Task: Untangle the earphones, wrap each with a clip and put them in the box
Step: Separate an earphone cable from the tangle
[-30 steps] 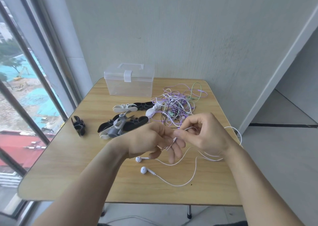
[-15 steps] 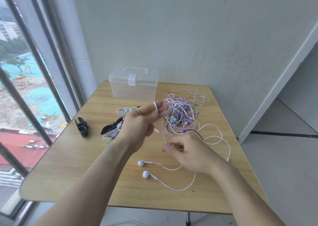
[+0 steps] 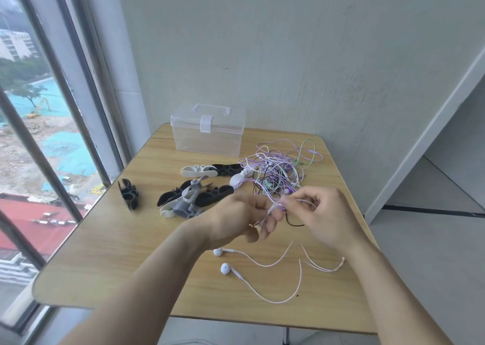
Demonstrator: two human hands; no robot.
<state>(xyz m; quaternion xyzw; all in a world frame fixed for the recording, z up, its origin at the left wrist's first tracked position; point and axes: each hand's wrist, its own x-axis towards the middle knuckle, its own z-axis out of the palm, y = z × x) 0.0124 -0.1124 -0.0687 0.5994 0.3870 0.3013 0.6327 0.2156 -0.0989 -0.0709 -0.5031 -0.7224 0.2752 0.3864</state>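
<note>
Earphones in a white, purple, green and black tangle (image 3: 278, 174) lie at the far right of the wooden tabletop (image 3: 105, 253). Going left to right: a black clip (image 3: 128, 193) stands alone near the window edge, then a pile of black, white and grey clips (image 3: 194, 195) sits in front of the closed clear box (image 3: 208, 134). My left hand (image 3: 236, 221) curls around a white cord (image 3: 273, 279), its plug poking out. My right hand (image 3: 325, 218) pinches the same cord. Two white earbuds (image 3: 223, 260) rest below my hands.
</note>
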